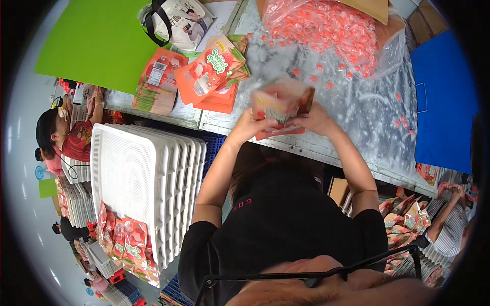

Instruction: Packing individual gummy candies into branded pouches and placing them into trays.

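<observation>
Over the near edge of the metal table (367, 137), both my hands grip one red and pink printed pouch (279, 102), which is smeared by motion. My left hand (251, 125) holds its lower left side, thumb across the front. On the lower right side, the fingers of my right hand (312, 121) are closed around it. The pouch's top looks spread apart, but its inside cannot be made out. A red edge shows below my hands; whether it belongs to a second pouch I cannot tell. To the left lies a fanned stack of flat pouches (206, 76).
Another pouch pile (159, 76) lies farther left, by a white tote bag (186, 23). Small red wrapped pieces (321, 30) fill a clear-lined box at the back; several lie loose. Stacked white trays (127, 163) stand left, a blue panel (444, 102) right. Other people work on both sides.
</observation>
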`<state>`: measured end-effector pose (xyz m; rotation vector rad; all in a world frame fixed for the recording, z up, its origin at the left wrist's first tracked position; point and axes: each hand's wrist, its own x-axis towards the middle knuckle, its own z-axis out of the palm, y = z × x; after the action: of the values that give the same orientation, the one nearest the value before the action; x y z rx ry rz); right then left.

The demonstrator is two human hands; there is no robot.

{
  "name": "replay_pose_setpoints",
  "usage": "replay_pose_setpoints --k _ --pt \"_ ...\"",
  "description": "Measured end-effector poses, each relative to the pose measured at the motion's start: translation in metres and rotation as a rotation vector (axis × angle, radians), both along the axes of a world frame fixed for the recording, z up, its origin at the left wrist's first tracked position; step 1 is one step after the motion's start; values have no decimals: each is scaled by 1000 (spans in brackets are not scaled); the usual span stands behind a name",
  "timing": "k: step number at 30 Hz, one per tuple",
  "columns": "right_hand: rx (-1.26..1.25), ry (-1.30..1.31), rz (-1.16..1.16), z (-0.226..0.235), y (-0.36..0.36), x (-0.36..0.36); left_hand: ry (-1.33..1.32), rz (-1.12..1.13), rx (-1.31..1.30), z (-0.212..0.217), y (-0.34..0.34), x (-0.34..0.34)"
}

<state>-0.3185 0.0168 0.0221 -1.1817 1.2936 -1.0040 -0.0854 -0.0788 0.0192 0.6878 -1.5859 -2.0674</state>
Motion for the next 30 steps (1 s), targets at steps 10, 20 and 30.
replay_pose_setpoints --k 10,20,30 --pt "-780 1061 193 102 -18 21 -130 2 -252 13 3 -6" --pt "-308 812 519 91 -16 18 -190 20 -307 -11 33 1" --pt "-60 860 441 98 -9 13 -3 52 -395 25 38 -13"
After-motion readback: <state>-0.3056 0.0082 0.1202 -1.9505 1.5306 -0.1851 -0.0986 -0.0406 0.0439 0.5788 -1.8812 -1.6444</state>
